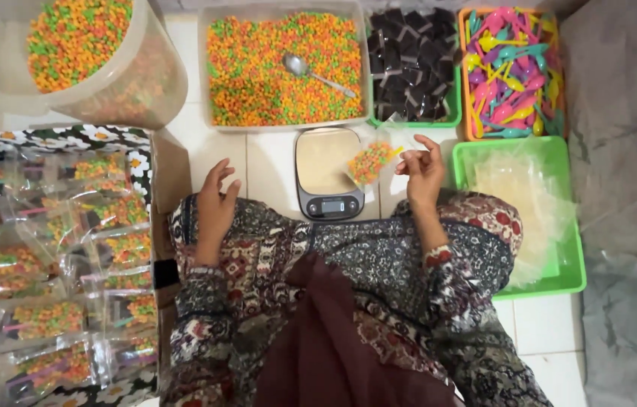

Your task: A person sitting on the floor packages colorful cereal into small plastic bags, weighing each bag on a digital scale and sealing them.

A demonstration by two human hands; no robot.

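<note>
My right hand (421, 169) pinches small candy bag (370, 161) over scale (326, 173); left hand (215, 207) empty, half-open. Set bag ctr on pan, gently.

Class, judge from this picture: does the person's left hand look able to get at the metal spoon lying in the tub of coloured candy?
Probably yes. The left hand rests empty on the knee, and bare floor lies between it and the spoon atop the candy in the open tub.

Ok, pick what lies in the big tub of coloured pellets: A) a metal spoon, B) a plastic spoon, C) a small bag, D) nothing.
A: a metal spoon lies on the pellets in the tub; the plastic spoons fill a separate orange tray.
</note>
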